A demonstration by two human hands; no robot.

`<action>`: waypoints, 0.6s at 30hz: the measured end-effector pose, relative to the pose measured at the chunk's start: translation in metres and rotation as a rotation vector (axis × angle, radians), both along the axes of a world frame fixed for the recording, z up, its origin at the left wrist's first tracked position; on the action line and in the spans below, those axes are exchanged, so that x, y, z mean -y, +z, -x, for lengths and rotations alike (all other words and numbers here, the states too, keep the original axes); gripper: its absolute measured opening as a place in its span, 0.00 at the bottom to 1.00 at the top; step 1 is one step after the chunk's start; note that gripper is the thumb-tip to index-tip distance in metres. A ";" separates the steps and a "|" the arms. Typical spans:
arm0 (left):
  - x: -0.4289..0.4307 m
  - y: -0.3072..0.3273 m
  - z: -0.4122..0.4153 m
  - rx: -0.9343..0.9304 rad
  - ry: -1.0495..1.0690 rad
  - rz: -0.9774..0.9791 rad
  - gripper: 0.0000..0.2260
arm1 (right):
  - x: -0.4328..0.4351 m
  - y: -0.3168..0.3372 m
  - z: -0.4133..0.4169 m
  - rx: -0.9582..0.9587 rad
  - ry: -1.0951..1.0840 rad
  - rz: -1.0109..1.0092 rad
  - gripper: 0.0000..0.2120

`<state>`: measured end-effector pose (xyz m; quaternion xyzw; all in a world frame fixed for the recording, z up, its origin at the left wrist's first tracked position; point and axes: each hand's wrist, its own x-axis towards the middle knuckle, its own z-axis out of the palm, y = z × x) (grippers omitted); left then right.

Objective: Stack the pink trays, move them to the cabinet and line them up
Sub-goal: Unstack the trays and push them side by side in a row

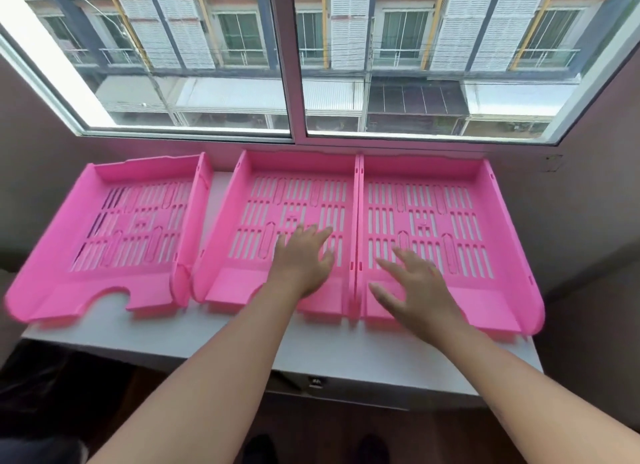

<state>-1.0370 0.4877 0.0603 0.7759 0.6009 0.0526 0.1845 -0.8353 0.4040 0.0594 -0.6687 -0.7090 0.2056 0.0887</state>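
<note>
Cabinet top [311, 346], white, under the window [294, 65]: all 3 pink trays sit on it side by side, open fronts toward its front edge, backs near the wall. So stacking and carrying look done; lining up is what's left, I'd say.

Right tray [491, 221] & mid tray [249, 221]: side walls touching, fronts roughly level, look squared.

Left tray [86, 228]: skewed, front left corner hangs past the top's left edge, back swung apart from mid tray w/ a gap, fronts nearly touching. Prob the last one needing a nudge.

Left hand [301, 259]: fingers spread, flat over mid tray's floor, gripping nothing. Right hand [415, 283]: fingers spread over right tray's floor near its front, also empty; can't tell if either palm actually presses down
</note>
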 end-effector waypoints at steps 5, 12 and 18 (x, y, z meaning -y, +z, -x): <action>-0.022 0.022 0.094 0.074 0.083 -0.245 0.21 | -0.029 0.025 0.052 -0.021 -0.083 -0.283 0.29; -0.037 0.006 0.230 0.173 0.340 -0.184 0.20 | -0.058 0.015 0.157 0.020 -0.137 -0.281 0.21; -0.041 -0.037 0.267 -0.102 0.162 0.017 0.24 | -0.049 -0.017 0.191 0.175 -0.183 0.011 0.26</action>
